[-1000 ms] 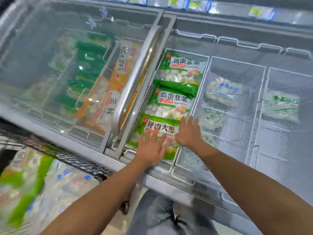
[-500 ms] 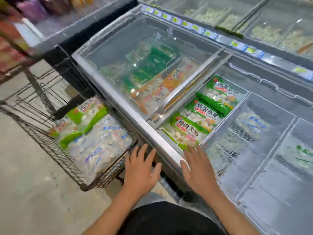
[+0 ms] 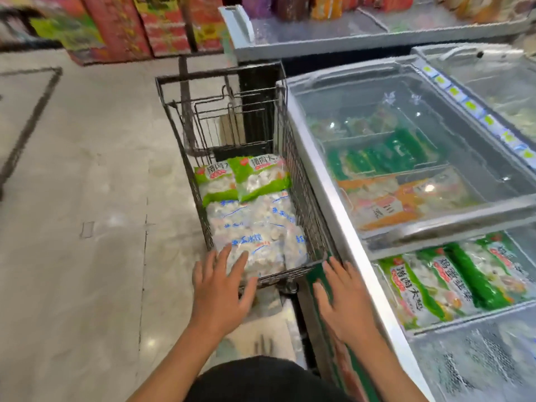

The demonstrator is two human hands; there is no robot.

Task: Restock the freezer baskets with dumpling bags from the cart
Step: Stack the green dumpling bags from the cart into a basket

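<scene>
Two empty hands; two green bags

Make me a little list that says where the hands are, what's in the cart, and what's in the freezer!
left hand: open, fingers spread, over the near end of the cart, holding nothing
right hand: open, between the cart and the freezer, holding nothing
cart: dark wire basket beside the freezer
in the cart: two green dumpling bags at the far end, clear bags with blue print nearer
freezer: glass lid slid partly open
open basket: green dumpling bags in a row
under the glass: dark green packs and orange packs
</scene>
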